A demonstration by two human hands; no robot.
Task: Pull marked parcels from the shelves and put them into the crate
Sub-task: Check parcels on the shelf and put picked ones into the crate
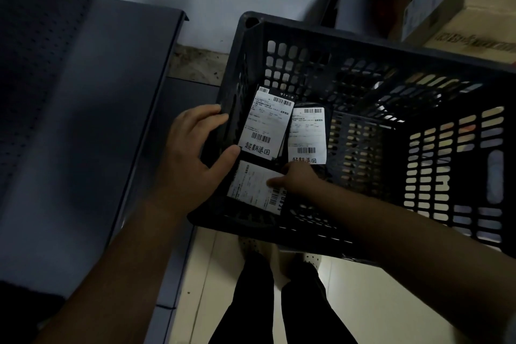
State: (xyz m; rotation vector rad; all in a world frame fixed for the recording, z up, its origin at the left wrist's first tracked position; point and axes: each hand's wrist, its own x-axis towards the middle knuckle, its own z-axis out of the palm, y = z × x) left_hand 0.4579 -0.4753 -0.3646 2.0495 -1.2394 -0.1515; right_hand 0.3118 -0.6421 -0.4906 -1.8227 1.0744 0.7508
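Nearest, the right hand [298, 177] reaches down into the dark slotted crate [391, 45] and rests its fingers on the closest parcel [251, 187], a flat dark packet lying crosswise with a white barcode label. In this dim light I cannot tell whether the fingers pinch it or only press on it. Just left of it, the left hand [192, 153] grips the crate's left wall, thumb inside and fingers outside. Beyond both hands two more parcels lie side by side on the crate floor, the left parcel [265, 126] tilted and the right parcel [307, 134] straighter. Each bears a white label with barcodes and bold handwritten marks along its near edge.
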